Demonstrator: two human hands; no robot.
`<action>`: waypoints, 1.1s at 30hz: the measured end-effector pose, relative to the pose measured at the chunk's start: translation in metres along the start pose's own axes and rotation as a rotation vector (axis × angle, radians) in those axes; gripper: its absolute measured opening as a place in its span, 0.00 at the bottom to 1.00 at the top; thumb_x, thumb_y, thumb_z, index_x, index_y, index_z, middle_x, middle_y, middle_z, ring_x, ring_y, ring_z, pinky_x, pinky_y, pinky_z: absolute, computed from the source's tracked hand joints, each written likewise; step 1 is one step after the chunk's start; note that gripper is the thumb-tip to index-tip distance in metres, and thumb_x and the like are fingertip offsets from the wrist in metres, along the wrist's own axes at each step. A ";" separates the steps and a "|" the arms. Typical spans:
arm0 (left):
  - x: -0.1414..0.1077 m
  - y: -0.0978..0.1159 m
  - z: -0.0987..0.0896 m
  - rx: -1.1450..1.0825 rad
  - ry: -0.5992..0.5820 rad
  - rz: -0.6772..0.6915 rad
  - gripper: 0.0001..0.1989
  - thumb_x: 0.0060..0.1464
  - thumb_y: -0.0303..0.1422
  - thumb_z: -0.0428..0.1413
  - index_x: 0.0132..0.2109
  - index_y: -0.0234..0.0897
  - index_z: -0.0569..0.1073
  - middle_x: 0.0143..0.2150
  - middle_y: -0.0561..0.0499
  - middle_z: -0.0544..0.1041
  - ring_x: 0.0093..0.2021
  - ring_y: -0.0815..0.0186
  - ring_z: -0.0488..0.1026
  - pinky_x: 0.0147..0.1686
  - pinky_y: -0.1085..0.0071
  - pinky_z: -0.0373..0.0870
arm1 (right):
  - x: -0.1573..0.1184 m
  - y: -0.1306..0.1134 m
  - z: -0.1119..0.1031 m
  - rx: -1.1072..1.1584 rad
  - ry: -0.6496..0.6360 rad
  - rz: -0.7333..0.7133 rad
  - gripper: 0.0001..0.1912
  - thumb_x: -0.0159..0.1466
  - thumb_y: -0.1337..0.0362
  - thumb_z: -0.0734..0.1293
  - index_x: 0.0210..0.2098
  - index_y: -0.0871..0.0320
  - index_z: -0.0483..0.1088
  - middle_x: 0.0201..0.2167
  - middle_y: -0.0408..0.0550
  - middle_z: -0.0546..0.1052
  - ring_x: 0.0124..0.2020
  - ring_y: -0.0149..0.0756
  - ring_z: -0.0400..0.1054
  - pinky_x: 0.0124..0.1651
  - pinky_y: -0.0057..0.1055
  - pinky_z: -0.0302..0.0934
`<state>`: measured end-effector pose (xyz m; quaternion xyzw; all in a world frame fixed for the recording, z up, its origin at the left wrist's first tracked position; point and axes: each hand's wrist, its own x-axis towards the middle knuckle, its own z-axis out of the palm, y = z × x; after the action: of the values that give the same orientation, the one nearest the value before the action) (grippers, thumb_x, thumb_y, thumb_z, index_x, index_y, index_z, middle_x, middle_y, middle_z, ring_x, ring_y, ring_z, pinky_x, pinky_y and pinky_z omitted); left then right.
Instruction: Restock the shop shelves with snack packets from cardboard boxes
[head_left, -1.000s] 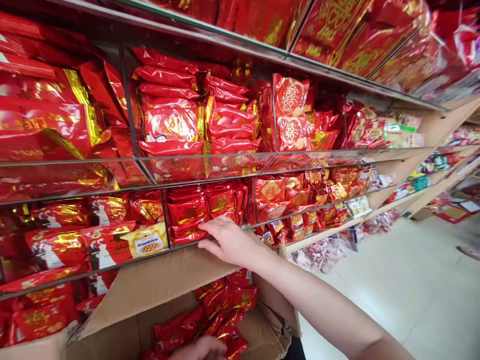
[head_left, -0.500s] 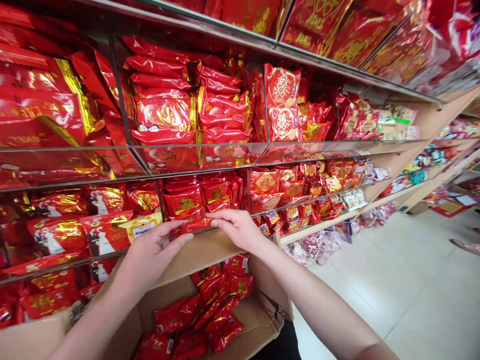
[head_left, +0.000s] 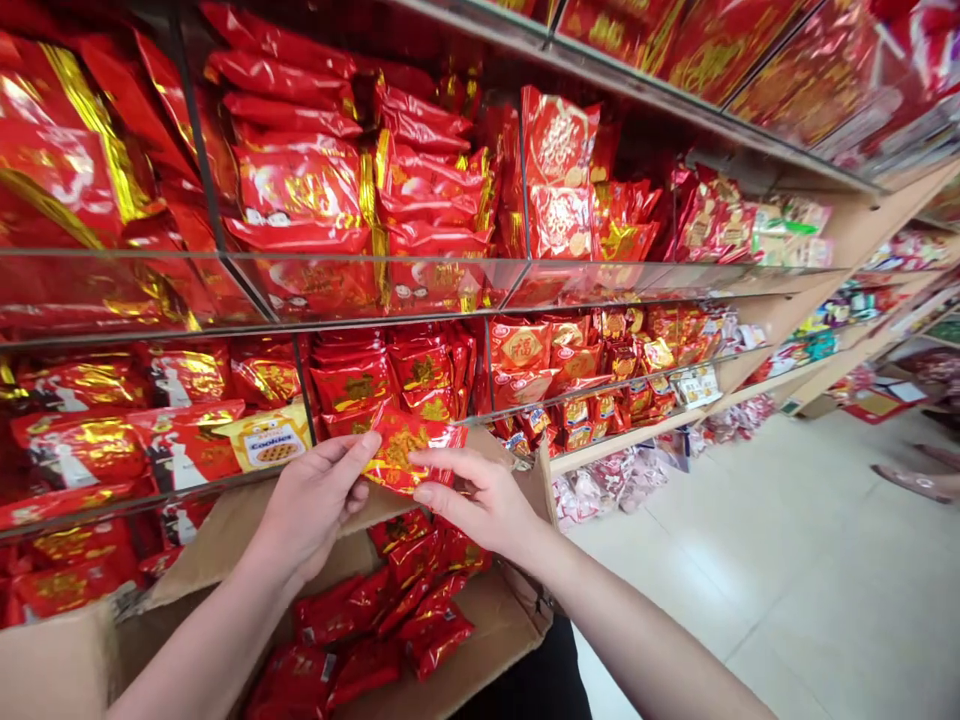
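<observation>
Head view: left hand [head_left: 319,490] and right hand [head_left: 476,495] both clamp, thumb to fingers, on the small shiny red-and-gold plastic packet [head_left: 409,450], held above the open brown cardboard box [head_left: 495,625]. Similar red packets [head_left: 360,610] lie in the box; divided glass-fronted shelves [head_left: 360,290] full of red packs behind.

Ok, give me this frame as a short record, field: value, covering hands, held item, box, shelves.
left_hand: left hand, thumb and fingers on the left end of the held packet
right_hand: right hand, thumb and index finger at its right part
held_item: red packet with gold print, in front of the lower shelf
box: open cardboard box, below the hands
box_contents: loose red packets; count unclear, partly hidden
shelves: red packets in sections behind clear fronts
odd_one: yellow "Cookies" packet, left of the held packet
</observation>
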<state>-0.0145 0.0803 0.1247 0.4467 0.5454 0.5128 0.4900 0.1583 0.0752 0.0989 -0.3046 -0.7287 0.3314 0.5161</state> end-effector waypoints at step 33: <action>-0.048 -0.027 -0.019 0.385 -0.417 0.033 0.13 0.52 0.42 0.50 0.43 0.45 0.71 0.37 0.52 0.78 0.36 0.64 0.75 0.39 0.68 0.70 | 0.086 0.025 -0.020 -0.827 0.349 0.028 0.21 0.66 0.61 0.53 0.57 0.56 0.61 0.42 0.54 0.75 0.35 0.38 0.71 0.40 0.37 0.65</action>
<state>-0.0270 0.0283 0.1018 0.6360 0.5131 0.3046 0.4893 0.1559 0.1605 0.1313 -0.5462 -0.6979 -0.0371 0.4617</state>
